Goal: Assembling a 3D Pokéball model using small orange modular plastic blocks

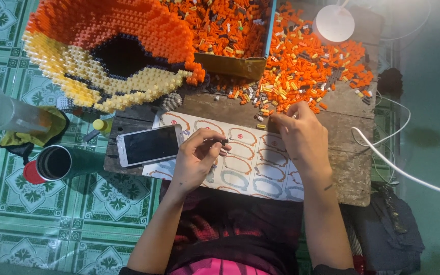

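**A:** Watching the head cam feed from here, anyone want a headcount? What's in each hand?

**B:** From what I can see: left hand (pixel 198 155) is curled narrow, thumb and fingertips pinching one small dark brick (pixel 225 142). Right hand (pixel 301 137) is palm down, fingers bent, tips pressed into the near edge of the loose brick pile (pixel 306 61). Can't tell if it has actually got one pinched.

**A:** And around them?

**B:** Both hands hover over one instruction sheet (pixel 245 163) on one wooden board (pixel 347 168). Just left of the left hand lies one phone (pixel 150 145), screen dark. Further left on the tiled floor, one dark cup (pixel 57 163) with a red lid under it, and beyond that one clear tumbler (pixel 8 114) lying on a yellow cloth. Up past the left hand is one big half-built model (pixel 108 51), orange on top, yellow below, dark in the middle. One cardboard box (pixel 230 35) full of orange bricks beside it. Past the right hand, one round white lamp base (pixel 334 23). Right of that hand, two white cables (pixel 403 170).
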